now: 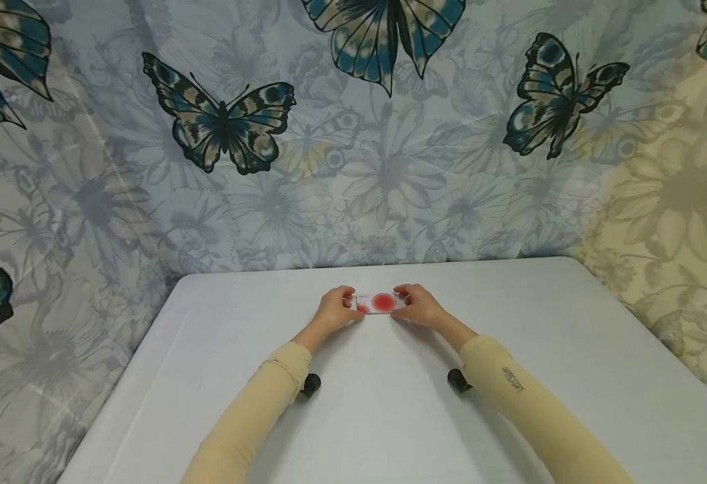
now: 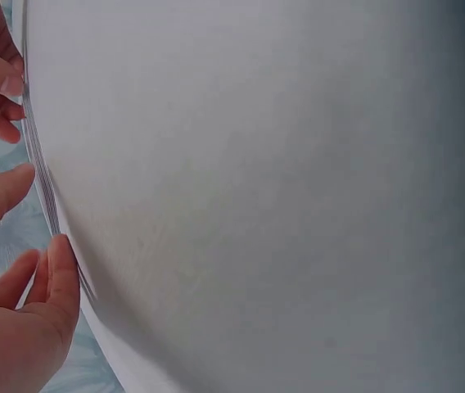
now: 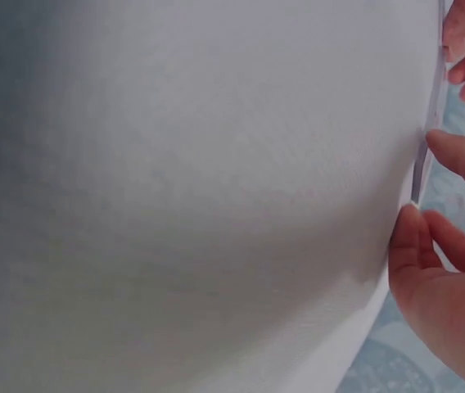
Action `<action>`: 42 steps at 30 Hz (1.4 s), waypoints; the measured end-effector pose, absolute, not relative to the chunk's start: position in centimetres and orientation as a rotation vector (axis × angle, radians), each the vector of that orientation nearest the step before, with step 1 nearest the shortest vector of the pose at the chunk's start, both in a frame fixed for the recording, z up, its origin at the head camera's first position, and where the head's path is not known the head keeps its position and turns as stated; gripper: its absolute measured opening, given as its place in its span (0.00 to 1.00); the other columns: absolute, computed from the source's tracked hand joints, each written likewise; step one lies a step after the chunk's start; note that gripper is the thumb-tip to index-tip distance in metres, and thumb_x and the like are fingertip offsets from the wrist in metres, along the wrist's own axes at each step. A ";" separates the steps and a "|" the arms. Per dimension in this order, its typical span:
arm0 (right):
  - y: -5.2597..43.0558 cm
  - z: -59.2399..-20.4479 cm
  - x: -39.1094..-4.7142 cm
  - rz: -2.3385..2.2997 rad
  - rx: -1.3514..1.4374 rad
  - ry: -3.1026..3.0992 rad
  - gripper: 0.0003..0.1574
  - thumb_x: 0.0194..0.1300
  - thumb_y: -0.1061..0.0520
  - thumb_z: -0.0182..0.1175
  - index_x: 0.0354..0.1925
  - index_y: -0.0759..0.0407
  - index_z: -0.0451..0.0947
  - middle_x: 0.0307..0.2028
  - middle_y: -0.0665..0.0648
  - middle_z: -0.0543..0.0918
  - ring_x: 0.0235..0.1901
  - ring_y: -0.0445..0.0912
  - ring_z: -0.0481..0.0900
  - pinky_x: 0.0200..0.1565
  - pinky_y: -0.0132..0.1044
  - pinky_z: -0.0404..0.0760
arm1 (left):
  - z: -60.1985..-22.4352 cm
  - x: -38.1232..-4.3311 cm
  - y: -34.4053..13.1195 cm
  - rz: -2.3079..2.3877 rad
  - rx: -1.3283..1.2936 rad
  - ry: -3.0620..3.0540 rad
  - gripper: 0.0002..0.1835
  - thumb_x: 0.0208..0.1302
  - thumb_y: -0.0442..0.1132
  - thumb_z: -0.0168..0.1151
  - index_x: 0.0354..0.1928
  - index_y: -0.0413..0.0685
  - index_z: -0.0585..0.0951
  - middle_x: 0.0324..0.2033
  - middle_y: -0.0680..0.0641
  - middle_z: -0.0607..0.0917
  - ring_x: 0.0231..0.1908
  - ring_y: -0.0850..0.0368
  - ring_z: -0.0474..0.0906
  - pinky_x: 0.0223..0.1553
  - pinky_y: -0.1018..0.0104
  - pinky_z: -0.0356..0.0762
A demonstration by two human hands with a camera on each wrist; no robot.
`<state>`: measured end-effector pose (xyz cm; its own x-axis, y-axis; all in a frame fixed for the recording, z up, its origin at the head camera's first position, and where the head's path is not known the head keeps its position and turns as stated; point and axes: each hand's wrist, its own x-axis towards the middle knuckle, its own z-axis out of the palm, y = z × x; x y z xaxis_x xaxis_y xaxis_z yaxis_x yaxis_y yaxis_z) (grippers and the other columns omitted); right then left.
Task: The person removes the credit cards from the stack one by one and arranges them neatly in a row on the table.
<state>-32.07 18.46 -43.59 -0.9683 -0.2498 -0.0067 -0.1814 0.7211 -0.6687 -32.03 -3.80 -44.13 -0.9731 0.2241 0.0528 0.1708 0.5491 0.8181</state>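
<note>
A small flat white item with red circles (image 1: 383, 302) lies near the far edge of the table, between the two hands. Its exact kind cannot be told. My left hand (image 1: 333, 308) holds its left end between thumb and fingers. At the opposite end, my right hand (image 1: 420, 306) grips it the same way. Seen edge-on in the left wrist view, the item (image 2: 42, 180) has thin dark lines along its side. Only a narrow strip of the item (image 3: 419, 168) shows in the right wrist view, and the fingertips hide part of it.
The white table (image 1: 377, 403) has a rounded far edge. Behind it hangs a cloth backdrop (image 1: 383, 222) printed with butterflies and flowers. A black wrist device (image 1: 311, 385) shows beside the left sleeve, another black device (image 1: 459, 380) beside the right sleeve.
</note>
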 end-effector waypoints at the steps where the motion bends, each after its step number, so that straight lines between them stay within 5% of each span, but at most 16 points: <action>1: 18.4 -43.6 -32.1 -1.070 -0.361 2.823 0.35 0.58 0.60 0.68 0.60 0.72 0.70 0.50 0.66 0.76 0.44 0.55 0.71 0.49 0.46 0.74 | -44.1 -32.1 -3.7 1.412 0.339 2.717 0.30 0.50 0.31 0.74 0.57 0.33 0.75 0.46 0.40 0.80 0.45 0.50 0.75 0.48 0.60 0.75; 42: 18.9 -43.6 -31.8 -1.096 -0.488 2.815 0.33 0.61 0.58 0.67 0.62 0.66 0.71 0.47 0.63 0.77 0.43 0.53 0.71 0.47 0.44 0.73 | -44.2 -32.8 -4.5 1.374 0.422 2.663 0.31 0.53 0.35 0.75 0.59 0.38 0.76 0.43 0.47 0.81 0.42 0.55 0.78 0.45 0.64 0.76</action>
<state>-31.81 18.87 -43.60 -0.9460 -0.3217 0.0393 -0.2636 0.6932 -0.6708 -32.85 -4.48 -44.24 -0.9547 0.2966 0.0252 0.1925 0.5503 0.8125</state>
